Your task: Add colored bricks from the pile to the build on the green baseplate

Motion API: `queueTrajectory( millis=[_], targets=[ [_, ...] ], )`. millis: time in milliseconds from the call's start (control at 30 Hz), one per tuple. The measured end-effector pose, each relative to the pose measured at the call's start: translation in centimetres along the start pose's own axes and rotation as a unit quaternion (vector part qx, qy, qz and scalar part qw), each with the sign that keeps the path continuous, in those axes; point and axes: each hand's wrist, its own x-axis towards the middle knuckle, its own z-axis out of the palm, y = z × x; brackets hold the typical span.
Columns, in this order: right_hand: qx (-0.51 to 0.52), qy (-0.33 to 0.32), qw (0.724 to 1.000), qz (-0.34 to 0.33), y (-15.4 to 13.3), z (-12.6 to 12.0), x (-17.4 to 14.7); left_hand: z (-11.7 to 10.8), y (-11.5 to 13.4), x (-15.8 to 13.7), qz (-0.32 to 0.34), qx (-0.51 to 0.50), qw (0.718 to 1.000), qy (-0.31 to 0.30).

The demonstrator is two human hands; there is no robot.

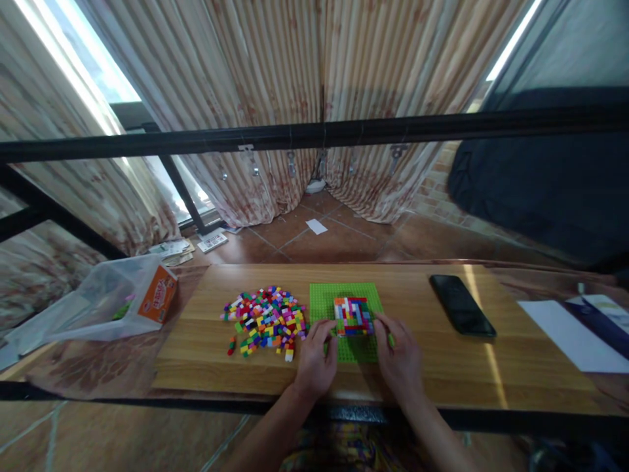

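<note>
A small rectangular build of multicoloured toy bricks (354,316) is over the green studded baseplate (346,290) on the wooden table. My left hand (317,357) is at the build's left side, with bent fingers and its fingertips against that edge. On the opposite side, my right hand (399,351) has its curved fingertips at the build's right edge. The build is between the two hands. Whether it is pressed onto the studs or slightly raised, I cannot tell. Just left of the baseplate lies a heap of loose toy bricks (270,318) in many colours.
A black phone (462,305) lies on the right of the table (531,367). White paper (570,334) is at the far right. A translucent plastic bin (105,301) with an orange label stands left. A black metal bar (295,136) crosses ahead, before curtains (275,65).
</note>
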Motion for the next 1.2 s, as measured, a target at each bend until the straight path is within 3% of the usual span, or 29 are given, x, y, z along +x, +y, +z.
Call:
queueTrajectory(
  millis=[133, 300, 467, 567, 667, 833, 1033, 1200],
  targets=[
    [0.011, -0.003, 0.999, 0.037, 1.4, -2.1, -2.0, -2.2, 0.0, -1.3, 0.011, 0.023, 0.999, 0.039],
    [0.001, -0.029, 0.998, 0.05, 1.5, -3.1, -4.3, -6.6, -1.1, -3.1, -0.005, 0.08, 0.993, 0.09],
    [0.028, -0.083, 0.996, -0.022, -1.2, -1.6, -5.0, -12.8, -4.4, -4.0, -0.072, 0.185, 0.963, 0.184],
    [0.042, -0.121, 0.988, -0.09, -3.0, 0.1, -5.1, -16.4, -6.8, -4.5, -0.148, 0.265, 0.925, 0.228],
    [0.052, -0.165, 0.974, -0.143, -4.4, 2.1, -5.5, -18.8, -8.5, -4.9, -0.215, 0.34, 0.885, 0.234],
    [0.05, -0.238, 0.951, -0.191, -6.9, 5.1, -5.9, -18.9, -9.4, -5.0, -0.224, 0.421, 0.86, 0.183],
    [0.027, -0.283, 0.927, -0.246, -9.2, 7.7, -5.2, -17.1, -9.2, -3.8, -0.209, 0.41, 0.874, 0.157],
    [-0.031, -0.273, 0.925, -0.262, -8.6, 8.6, -4.4, -16.7, -9.5, -2.4, -0.189, 0.386, 0.891, 0.146]
  ],
)
